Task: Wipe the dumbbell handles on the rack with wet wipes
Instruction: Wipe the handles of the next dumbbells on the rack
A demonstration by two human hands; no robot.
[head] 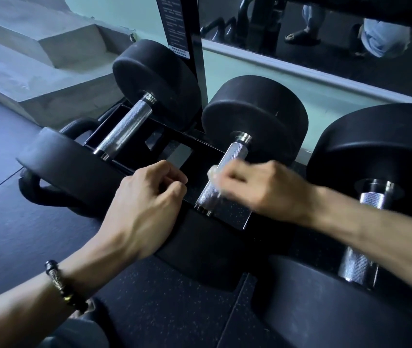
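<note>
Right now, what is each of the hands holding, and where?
The right hand grips a blurred white wet wipe against the middle dumbbell's handle, about mid-length. The left hand is loosely curled and holds nothing.

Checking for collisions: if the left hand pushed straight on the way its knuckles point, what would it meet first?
Probably the knurled chrome handle of the middle dumbbell, just beyond the left hand; depth is uncertain.

White printed lines on black rack upright label [177, 26], too small and blurred to read
</note>
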